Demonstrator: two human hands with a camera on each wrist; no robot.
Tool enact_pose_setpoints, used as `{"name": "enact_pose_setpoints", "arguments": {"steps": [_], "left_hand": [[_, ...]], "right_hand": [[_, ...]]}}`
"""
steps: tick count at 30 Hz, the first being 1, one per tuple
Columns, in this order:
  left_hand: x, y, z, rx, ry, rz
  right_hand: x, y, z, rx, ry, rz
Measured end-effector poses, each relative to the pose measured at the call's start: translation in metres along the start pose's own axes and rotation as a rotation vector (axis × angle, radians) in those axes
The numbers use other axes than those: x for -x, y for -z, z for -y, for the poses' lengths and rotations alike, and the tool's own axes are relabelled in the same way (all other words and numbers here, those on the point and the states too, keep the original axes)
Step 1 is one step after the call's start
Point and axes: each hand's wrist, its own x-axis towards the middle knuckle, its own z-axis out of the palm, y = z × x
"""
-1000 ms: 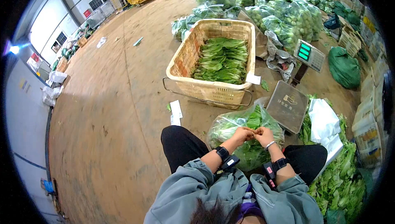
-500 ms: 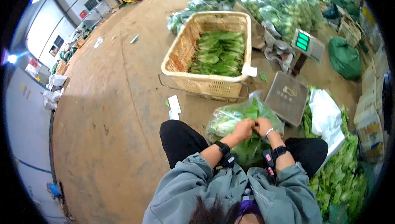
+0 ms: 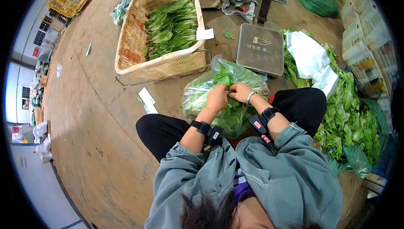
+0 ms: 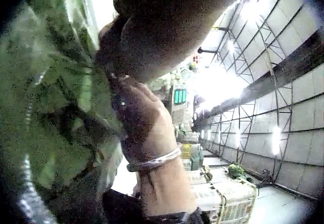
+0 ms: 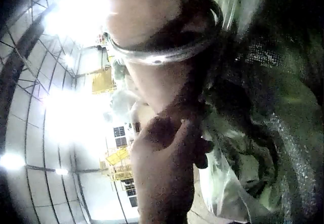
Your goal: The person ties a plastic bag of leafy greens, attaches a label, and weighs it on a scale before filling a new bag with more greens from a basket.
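Observation:
A clear plastic bag (image 3: 193,103) full of leafy greens sits between the person's knees. The left hand (image 3: 217,97) and right hand (image 3: 241,92) meet over the top of it, fingertips close together. Both hands have curled fingers that pinch the bag's gathered plastic. In the left wrist view the right hand (image 4: 147,118), with a bangle at its wrist, is against the bag (image 4: 55,113). From the right wrist, the left hand (image 5: 167,168) shows with bent fingers beside the bag (image 5: 248,153). The pinched plastic itself is mostly hidden by the fingers.
A yellowish crate (image 3: 168,67) holding leafy greens stands ahead, with white paper slips (image 3: 147,96) near it. Right of the bag is a platform scale (image 3: 261,50) with a lit display. Loose greens (image 3: 345,115) and white plastic (image 3: 309,56) lie at the right.
The head view has tilted down and turned right, so crate and scale appear higher and farther left. The hands stay together over the bag, their fingers shifted slightly on the plastic.

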Motion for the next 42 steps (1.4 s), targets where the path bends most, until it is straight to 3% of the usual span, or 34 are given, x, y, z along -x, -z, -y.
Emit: {"name": "enact_pose_setpoints", "arguments": {"steps": [1,5,7,17,19,20,24,28,32,37,42], "left_hand": [[-0.001,0.005,-0.002,-0.007,0.024,0.089],[0.0,0.011,-0.007,-0.016,-0.037,0.068],[0.0,0.008,-0.011,-0.074,-0.131,-0.125],[0.003,-0.012,0.001,-0.092,-0.219,-0.313],[0.006,-0.017,0.004,-0.102,-0.243,-0.363],[0.008,-0.019,0.006,-0.101,-0.244,-0.356],[0.011,-0.017,0.008,-0.131,-0.237,-0.377],[0.014,-0.017,0.008,-0.193,-0.173,-0.394],[0.014,-0.015,0.009,-0.232,-0.134,-0.343],[0.012,-0.01,0.004,-0.239,-0.115,-0.247],[0.022,-0.013,0.005,-0.294,-0.18,-0.02]], "right_hand": [[-0.001,-0.001,-0.001,-0.015,0.007,-0.022],[0.001,-0.003,0.001,-0.055,0.024,-0.076],[0.002,-0.004,0.002,-0.007,0.029,-0.08],[-0.001,0.005,0.006,-0.081,-0.012,-0.015],[-0.005,0.006,0.002,-0.265,-0.007,-0.08],[-0.005,0.002,0.002,-0.178,0.103,-0.221],[-0.003,0.01,0.016,-0.462,-0.094,-0.073],[-0.009,0.007,0.014,-0.355,-0.049,-0.058],[-0.005,0.007,0.023,-0.054,0.066,-0.192],[-0.005,-0.003,0.022,-0.219,0.056,-0.352],[-0.011,-0.019,0.013,-0.256,0.035,-0.577]]}}
